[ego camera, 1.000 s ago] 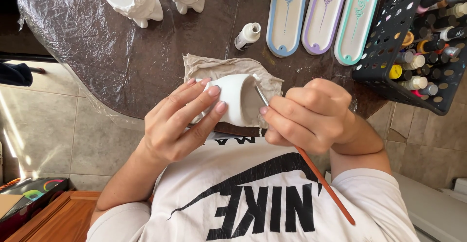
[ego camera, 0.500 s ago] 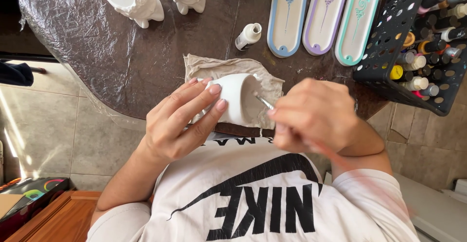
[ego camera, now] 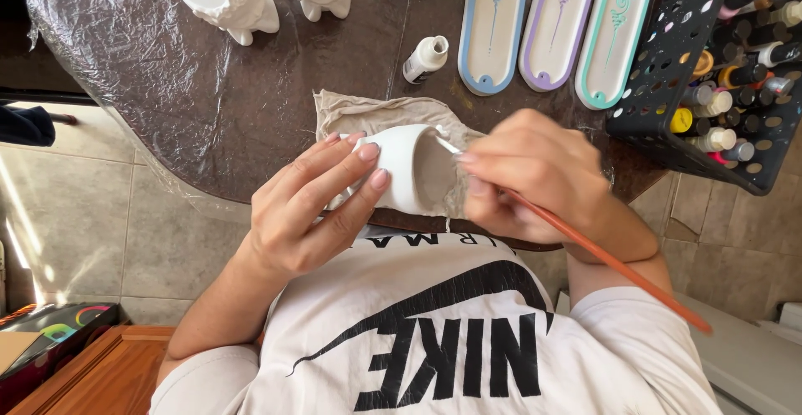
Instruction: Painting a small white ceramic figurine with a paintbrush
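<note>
- Your left hand [ego camera: 313, 206] wraps the white ceramic cup [ego camera: 409, 169] from its left side, fingers curled over the outer wall and gripping it firmly, the thumb hidden behind.
- The cup lies tipped on its side at the near edge of the table [ego camera: 209, 123], over a crumpled beige cloth [ego camera: 359, 113], with its open mouth turned toward your right hand.
- Your right hand [ego camera: 535, 177] sits just right of the cup and is clenched around an orange-handled paintbrush [ego camera: 610, 260]; the pale tip touches the cup's rim at the upper right.
- The brush's long axis runs diagonally, from the rim down and to the right, past your wrist toward your shoulder.
- Your right hand is the one nearer the cup's opening; your left only steadies the cup.
- Farther back on the table stand a small white bottle [ego camera: 426, 58] and three long oval trays [ego camera: 555, 27]; a black rack of paint bottles [ego camera: 727, 73] sits at the far right.
</note>
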